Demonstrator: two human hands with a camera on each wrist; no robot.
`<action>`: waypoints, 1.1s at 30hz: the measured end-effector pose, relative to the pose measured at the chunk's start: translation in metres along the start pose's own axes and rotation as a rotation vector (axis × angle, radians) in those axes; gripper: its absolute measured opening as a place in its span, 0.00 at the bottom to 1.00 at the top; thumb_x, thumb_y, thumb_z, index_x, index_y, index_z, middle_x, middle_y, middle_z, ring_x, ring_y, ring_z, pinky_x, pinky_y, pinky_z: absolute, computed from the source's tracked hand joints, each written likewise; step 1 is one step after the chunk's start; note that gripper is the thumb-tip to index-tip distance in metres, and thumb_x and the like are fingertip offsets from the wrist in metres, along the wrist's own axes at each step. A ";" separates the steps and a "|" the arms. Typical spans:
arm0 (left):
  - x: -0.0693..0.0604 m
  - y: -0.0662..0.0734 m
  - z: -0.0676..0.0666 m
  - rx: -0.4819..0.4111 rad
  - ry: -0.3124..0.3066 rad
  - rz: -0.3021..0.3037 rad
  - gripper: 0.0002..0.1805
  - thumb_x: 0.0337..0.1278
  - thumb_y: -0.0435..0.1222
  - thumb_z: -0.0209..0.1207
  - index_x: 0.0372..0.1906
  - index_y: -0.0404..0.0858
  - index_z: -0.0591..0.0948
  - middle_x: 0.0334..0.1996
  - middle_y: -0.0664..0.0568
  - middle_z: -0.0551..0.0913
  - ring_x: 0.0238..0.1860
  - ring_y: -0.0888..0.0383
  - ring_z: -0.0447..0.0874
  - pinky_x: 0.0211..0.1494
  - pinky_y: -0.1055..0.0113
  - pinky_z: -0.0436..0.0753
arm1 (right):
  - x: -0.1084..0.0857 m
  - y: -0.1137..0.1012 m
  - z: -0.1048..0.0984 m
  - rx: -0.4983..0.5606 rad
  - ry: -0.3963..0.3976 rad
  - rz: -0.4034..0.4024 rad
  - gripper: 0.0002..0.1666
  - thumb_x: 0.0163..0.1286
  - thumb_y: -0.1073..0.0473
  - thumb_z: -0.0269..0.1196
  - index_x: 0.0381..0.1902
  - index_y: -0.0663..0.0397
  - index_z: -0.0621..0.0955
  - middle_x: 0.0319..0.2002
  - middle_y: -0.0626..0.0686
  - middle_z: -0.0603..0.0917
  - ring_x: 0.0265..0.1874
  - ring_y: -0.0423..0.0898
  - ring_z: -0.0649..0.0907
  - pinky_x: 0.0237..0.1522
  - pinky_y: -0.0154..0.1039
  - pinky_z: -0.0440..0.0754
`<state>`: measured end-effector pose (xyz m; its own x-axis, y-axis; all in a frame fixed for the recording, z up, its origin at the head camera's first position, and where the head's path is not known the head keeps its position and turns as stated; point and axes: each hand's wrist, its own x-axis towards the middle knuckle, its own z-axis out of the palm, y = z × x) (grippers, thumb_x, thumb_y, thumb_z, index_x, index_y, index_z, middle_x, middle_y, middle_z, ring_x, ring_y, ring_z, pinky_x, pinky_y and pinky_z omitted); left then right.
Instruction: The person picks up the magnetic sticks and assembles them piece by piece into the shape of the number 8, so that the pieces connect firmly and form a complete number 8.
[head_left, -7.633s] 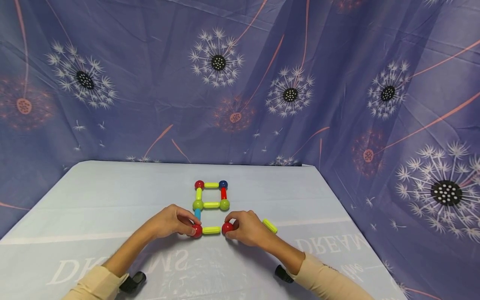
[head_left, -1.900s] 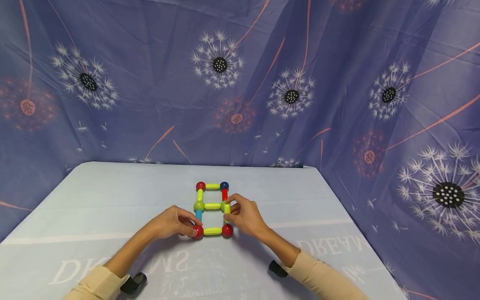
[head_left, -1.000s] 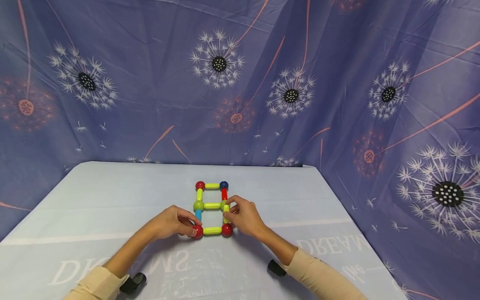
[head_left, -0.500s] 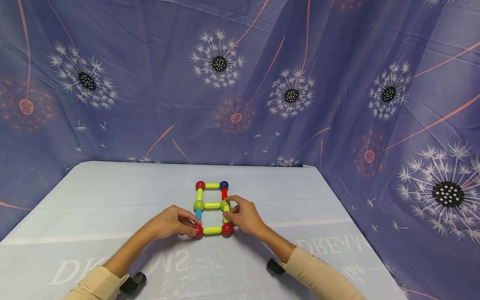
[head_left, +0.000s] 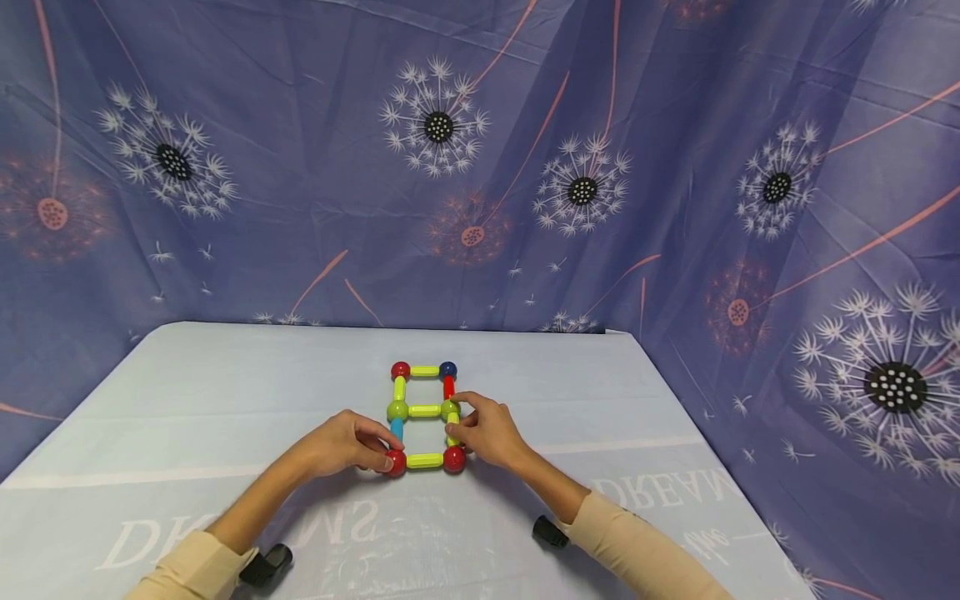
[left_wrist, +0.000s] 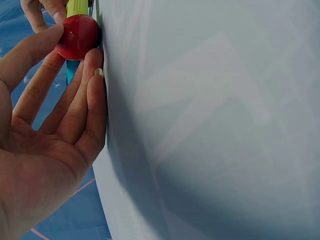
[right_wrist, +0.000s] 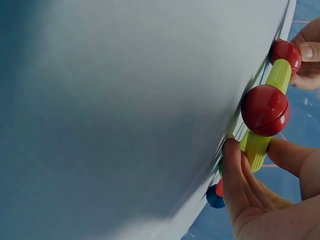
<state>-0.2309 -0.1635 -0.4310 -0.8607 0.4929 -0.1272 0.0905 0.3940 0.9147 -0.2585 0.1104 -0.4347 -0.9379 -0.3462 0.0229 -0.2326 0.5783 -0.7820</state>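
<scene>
A frame of magnetic balls and rods lies flat on the table as two joined squares. My left hand (head_left: pixel 347 446) pinches the front-left red ball (left_wrist: pixel 80 37), which joins a blue rod (head_left: pixel 397 431) and a yellow-green front rod (head_left: pixel 424 461). Fingers and thumb of my right hand (head_left: pixel 489 430) pinch a yellow-green rod (right_wrist: pixel 257 152) on the right side. That rod runs between a green ball (head_left: pixel 449 409) and the front-right red ball (right_wrist: pixel 265 110); its far end is partly covered by my fingers. Beyond are another red ball (head_left: pixel 401 370) and a dark blue ball (head_left: pixel 447 369).
The table wears a pale cloth (head_left: pixel 262 375) printed with white lettering. Behind and to the right hangs a purple curtain (head_left: pixel 315 167) with dandelion prints. Black wrist devices show at the left cuff (head_left: pixel 267 566) and the right cuff (head_left: pixel 551 532).
Since the oldest frame, my right hand has gone from the front-right red ball to the loose yellow-green rod, now at the frame's right side. Lately the rod shifted slightly left; my left hand stayed.
</scene>
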 end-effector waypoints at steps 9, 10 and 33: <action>0.002 0.000 0.000 -0.012 -0.009 0.012 0.16 0.52 0.34 0.72 0.47 0.33 0.88 0.39 0.44 0.91 0.37 0.58 0.85 0.37 0.63 0.83 | 0.001 0.001 -0.001 -0.035 -0.002 0.006 0.32 0.66 0.57 0.70 0.67 0.54 0.76 0.32 0.50 0.89 0.23 0.41 0.84 0.25 0.36 0.81; 0.002 0.000 0.000 -0.013 -0.009 0.010 0.16 0.52 0.34 0.72 0.47 0.33 0.88 0.39 0.44 0.91 0.38 0.58 0.85 0.38 0.63 0.83 | 0.001 0.002 -0.001 -0.039 0.000 0.002 0.32 0.66 0.57 0.70 0.67 0.54 0.76 0.31 0.50 0.89 0.23 0.41 0.84 0.25 0.36 0.80; -0.001 0.008 0.000 0.094 -0.023 0.020 0.14 0.53 0.35 0.73 0.46 0.38 0.89 0.39 0.47 0.91 0.40 0.57 0.88 0.41 0.63 0.83 | 0.001 0.003 0.001 -0.074 0.006 -0.033 0.29 0.66 0.58 0.70 0.64 0.53 0.76 0.28 0.49 0.88 0.20 0.40 0.82 0.24 0.35 0.79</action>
<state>-0.2293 -0.1610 -0.4240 -0.8467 0.5185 -0.1191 0.1548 0.4543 0.8773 -0.2603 0.1108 -0.4377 -0.9308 -0.3618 0.0519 -0.2817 0.6198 -0.7325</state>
